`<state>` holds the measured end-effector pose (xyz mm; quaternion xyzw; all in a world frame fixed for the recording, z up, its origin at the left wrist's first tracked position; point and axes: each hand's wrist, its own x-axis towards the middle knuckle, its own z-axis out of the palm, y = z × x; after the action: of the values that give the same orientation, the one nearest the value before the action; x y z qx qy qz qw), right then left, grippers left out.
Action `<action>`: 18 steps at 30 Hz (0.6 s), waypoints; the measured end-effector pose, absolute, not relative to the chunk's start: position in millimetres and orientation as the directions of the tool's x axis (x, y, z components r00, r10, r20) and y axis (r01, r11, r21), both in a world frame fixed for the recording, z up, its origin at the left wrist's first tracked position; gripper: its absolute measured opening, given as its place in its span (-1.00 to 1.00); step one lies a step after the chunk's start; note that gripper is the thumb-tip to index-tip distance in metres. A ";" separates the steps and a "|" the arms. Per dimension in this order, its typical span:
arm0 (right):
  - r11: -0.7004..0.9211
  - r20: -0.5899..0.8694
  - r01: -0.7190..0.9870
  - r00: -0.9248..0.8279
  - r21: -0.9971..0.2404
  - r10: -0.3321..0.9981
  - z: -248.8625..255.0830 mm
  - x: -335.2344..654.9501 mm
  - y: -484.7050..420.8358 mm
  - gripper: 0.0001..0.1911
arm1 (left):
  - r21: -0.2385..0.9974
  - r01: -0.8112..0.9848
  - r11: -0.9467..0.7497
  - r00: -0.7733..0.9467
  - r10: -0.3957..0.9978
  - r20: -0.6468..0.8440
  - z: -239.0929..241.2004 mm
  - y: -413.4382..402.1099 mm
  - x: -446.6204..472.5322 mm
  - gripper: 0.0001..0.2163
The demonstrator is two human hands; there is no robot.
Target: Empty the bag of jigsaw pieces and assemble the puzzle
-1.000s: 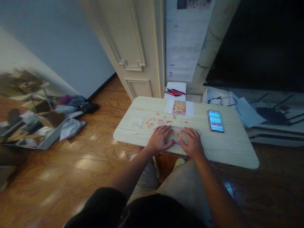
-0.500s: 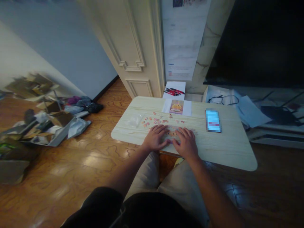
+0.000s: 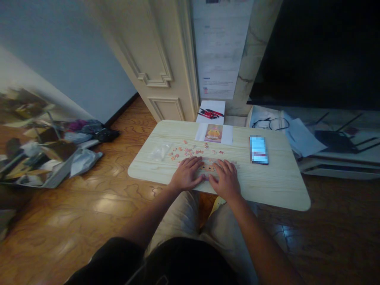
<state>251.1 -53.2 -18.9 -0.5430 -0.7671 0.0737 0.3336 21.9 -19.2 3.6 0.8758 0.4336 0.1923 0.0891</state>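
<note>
A partly joined jigsaw puzzle (image 3: 208, 168) lies near the front edge of the pale table (image 3: 267, 186). My left hand (image 3: 187, 173) rests on its left side, fingers stretched out and thumb pointing inward. On the right side lies my right hand (image 3: 226, 177), its fingers spread over the pieces. Both hands cover parts of the puzzle, and an orange patch with dark dots shows between them. Loose jigsaw pieces (image 3: 190, 152) are scattered just beyond my left hand. Behind them is a sheet with a printed picture (image 3: 213, 133) of a yellow-orange figure.
A clear plastic bag (image 3: 160, 151) lies at the table's left, and a phone (image 3: 259, 149) with a lit screen at the right. Red and black pens (image 3: 210, 114) lie on white paper behind the table. Boxes and bags (image 3: 65, 154) crowd the floor at left.
The camera view has turned slightly right, so everything appears shifted left. Both hands stay on the puzzle in nearly the same pose.
</note>
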 end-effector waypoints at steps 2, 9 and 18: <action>0.402 0.435 0.781 -0.188 -0.478 0.881 -19.2 252.0 -53.2 -0.48 | 0.332 0.728 -0.600 0.539 0.800 0.262 3.7 -19.4 21.7 -0.49; 0.358 0.453 0.779 -0.108 -0.514 0.885 -20.0 254.3 -52.8 -0.57 | 0.354 0.690 -0.631 0.559 0.776 0.293 -0.9 -18.1 16.8 -0.51; 0.331 0.404 0.768 -0.104 -0.548 0.909 0.2 248.5 -26.0 -0.72 | 0.376 0.687 -0.621 0.539 0.783 0.309 -0.4 -17.2 15.2 -0.58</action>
<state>248.5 -26.0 0.2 -0.5697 -0.7361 0.0998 0.3517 15.2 -17.2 -0.4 0.8709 0.4221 0.2284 0.1054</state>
